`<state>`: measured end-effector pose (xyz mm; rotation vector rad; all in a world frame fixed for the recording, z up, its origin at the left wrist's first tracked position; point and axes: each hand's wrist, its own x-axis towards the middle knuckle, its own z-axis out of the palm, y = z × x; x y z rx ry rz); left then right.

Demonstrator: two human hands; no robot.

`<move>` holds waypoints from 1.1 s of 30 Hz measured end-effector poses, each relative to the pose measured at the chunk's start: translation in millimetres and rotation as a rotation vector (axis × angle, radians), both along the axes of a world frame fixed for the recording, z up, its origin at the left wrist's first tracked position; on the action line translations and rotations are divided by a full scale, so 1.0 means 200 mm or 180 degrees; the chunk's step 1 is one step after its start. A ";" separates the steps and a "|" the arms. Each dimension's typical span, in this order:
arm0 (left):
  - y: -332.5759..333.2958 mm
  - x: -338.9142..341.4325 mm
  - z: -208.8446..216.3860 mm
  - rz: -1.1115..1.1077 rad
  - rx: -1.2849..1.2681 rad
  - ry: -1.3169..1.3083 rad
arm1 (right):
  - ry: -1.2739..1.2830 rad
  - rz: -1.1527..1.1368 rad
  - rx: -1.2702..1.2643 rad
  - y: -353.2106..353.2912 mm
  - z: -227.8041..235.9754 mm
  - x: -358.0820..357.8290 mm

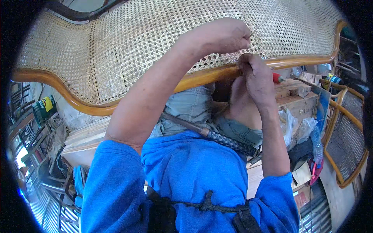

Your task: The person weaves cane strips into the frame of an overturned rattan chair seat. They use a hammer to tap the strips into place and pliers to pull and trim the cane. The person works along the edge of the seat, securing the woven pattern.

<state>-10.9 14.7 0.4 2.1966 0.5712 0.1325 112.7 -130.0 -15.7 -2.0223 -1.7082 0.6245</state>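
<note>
Tub (44,110), green with a yellow label, tips to the left among clutter; a similar tub (334,79) is at far right. A clear bottle (317,147) and crumpled clear plastic bags (287,126) lie at right, their contents too indistinct to tell. Before the person, a woven cane panel (136,39) in a curved wooden frame (303,61) spans the view. Both of the 2 hands have fingers folded inward: left hand (234,37) over the weave, right hand (257,73) at the frame's near edge; I cannot tell whether either grips a strand.
</note>
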 end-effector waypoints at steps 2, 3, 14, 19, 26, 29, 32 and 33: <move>0.00 -0.01 -0.01 0.0024 0.0013 -0.0099 | -0.0100 -0.0062 -0.0183 0.01 0.02 -0.02; 0.00 -0.02 -0.01 0.0043 0.0018 -0.0150 | -0.0152 -0.0086 -0.0275 0.02 0.03 -0.03; 0.00 -0.02 -0.03 0.0084 -0.0231 -0.0185 | -0.1229 0.0399 0.0011 -0.01 0.05 -0.09; -0.02 -0.02 -0.04 0.0140 -0.0288 -0.0209 | -0.1059 0.0403 0.0141 0.00 0.03 -0.08; -0.29 -0.10 0.13 0.1355 0.0287 -0.0838 | 0.1982 -0.1584 0.0088 -0.25 0.20 0.01; -0.58 -0.13 0.23 0.0961 -0.0187 -0.0916 | 0.1985 -0.1997 0.0209 -0.45 0.29 0.00; -0.75 -0.11 0.19 0.0741 -0.0358 -0.0813 | 0.2285 -0.2691 0.0577 -0.72 0.23 0.09; -0.78 -0.11 0.20 0.0851 -0.0631 -0.0787 | 0.2275 -0.2985 0.0530 -0.81 0.19 0.16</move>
